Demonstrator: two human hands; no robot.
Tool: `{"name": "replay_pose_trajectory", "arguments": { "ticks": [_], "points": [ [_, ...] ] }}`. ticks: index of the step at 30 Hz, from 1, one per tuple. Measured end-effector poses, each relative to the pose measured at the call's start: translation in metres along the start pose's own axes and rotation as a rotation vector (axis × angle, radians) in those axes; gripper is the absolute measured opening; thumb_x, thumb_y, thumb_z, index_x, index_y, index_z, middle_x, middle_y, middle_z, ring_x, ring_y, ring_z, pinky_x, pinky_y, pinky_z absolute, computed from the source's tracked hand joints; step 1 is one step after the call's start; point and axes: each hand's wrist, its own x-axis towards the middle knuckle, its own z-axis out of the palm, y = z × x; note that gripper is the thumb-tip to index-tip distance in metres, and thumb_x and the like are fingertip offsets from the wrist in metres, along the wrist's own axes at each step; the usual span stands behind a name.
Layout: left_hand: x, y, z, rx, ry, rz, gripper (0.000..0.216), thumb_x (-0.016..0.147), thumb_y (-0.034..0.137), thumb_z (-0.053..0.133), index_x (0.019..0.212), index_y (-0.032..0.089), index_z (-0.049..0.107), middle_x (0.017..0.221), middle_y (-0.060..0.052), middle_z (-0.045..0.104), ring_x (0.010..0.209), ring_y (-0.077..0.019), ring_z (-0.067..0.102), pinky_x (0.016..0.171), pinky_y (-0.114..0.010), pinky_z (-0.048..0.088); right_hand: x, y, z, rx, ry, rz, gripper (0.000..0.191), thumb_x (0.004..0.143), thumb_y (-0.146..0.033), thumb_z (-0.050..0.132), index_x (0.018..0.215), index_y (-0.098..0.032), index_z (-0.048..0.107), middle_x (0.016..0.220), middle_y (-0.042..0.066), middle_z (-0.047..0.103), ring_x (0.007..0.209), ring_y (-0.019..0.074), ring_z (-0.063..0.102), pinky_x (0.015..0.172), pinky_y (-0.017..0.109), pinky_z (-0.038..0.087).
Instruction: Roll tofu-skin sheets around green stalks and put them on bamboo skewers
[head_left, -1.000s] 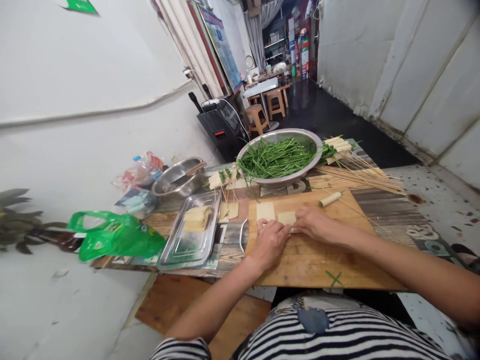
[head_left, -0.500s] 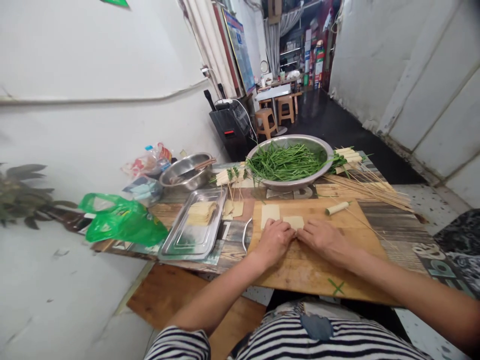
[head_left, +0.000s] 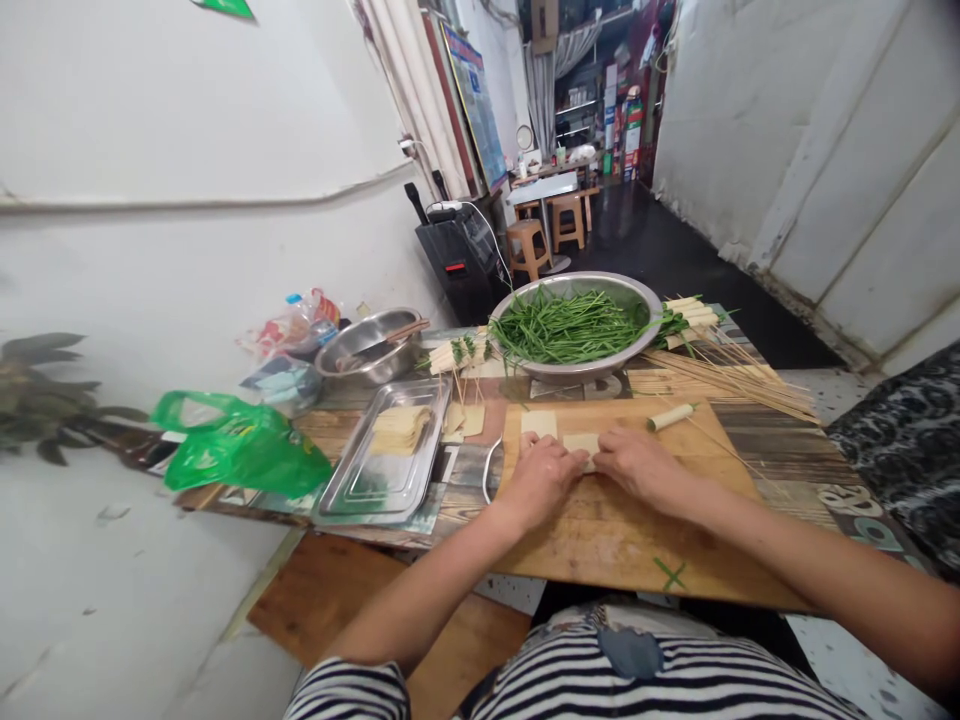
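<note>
My left hand (head_left: pixel 544 476) and my right hand (head_left: pixel 640 466) meet over a pale tofu sheet (head_left: pixel 579 442) on a wooden cutting board (head_left: pixel 592 545). Fingers of both hands are closed on its near edge, which they partly hide. A second tofu sheet (head_left: pixel 538 424) lies flat just beyond my left hand. Past my right hand, a finished tofu roll (head_left: pixel 670 417) with a green tip rests on the board, a thin skewer by it. Crossed green bits (head_left: pixel 670 573) lie near the board's front edge.
A steel basin (head_left: pixel 577 372) of green chives stands behind the board. Skewered rolls (head_left: pixel 690 315) and loose bamboo skewers (head_left: pixel 739 380) lie right of it. To the left are a metal tray (head_left: pixel 352 495) with stacked sheets, a steel bowl (head_left: pixel 371 370) and a green plastic bag (head_left: pixel 240 450).
Both hands stay on the tofu sheet, with the right fingers now covering more of it. The whole view has shifted slightly.
</note>
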Motion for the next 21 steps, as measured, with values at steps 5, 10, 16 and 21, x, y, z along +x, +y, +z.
{"name": "replay_pose_trajectory", "arguments": {
  "ticks": [5, 10, 16, 21],
  "points": [
    [-0.010, 0.008, -0.019, 0.073, 0.072, 0.103, 0.013, 0.095, 0.018, 0.049, 0.097, 0.021, 0.062, 0.078, -0.004, 0.064, 0.086, -0.0203, 0.052, 0.083, -0.037, 0.029, 0.013, -0.007, -0.021, 0.128, -0.062, -0.108, 0.031, 0.091, -0.016, 0.048, 0.065, -0.015, 0.064, 0.070, 0.005, 0.056, 0.068, 0.0144, 0.044, 0.062, 0.029, 0.027],
    [-0.008, -0.004, 0.007, 0.053, 0.135, 0.110, 0.021, 0.089, 0.008, 0.051, 0.101, 0.021, 0.062, 0.081, -0.002, 0.064, 0.083, -0.0208, 0.052, 0.084, -0.040, 0.027, 0.014, -0.006, -0.022, 0.004, -0.126, -0.023, 0.024, 0.089, -0.021, 0.055, 0.068, -0.016, 0.066, 0.069, 0.003, 0.059, 0.067, 0.0138, 0.047, 0.060, 0.026, 0.030],
    [0.004, -0.011, 0.022, 0.000, 0.073, 0.063, 0.020, 0.092, 0.013, 0.049, 0.089, 0.024, 0.065, 0.081, -0.002, 0.063, 0.087, -0.0213, 0.052, 0.087, -0.042, 0.026, -0.008, -0.015, 0.012, -0.297, 0.122, -0.104, 0.024, 0.096, -0.016, 0.040, 0.094, -0.012, 0.064, 0.078, 0.008, 0.061, 0.077, 0.0197, 0.049, 0.067, 0.033, 0.035],
    [0.003, -0.007, 0.021, 0.003, 0.103, 0.010, 0.022, 0.095, 0.016, 0.047, 0.099, 0.026, 0.065, 0.093, -0.002, 0.061, 0.094, -0.0213, 0.052, 0.091, -0.043, 0.027, -0.008, -0.008, 0.022, -0.309, 0.097, -0.094, 0.022, 0.096, -0.021, 0.043, 0.094, -0.013, 0.063, 0.081, 0.008, 0.060, 0.079, 0.0204, 0.047, 0.068, 0.035, 0.034]
  ]
}}
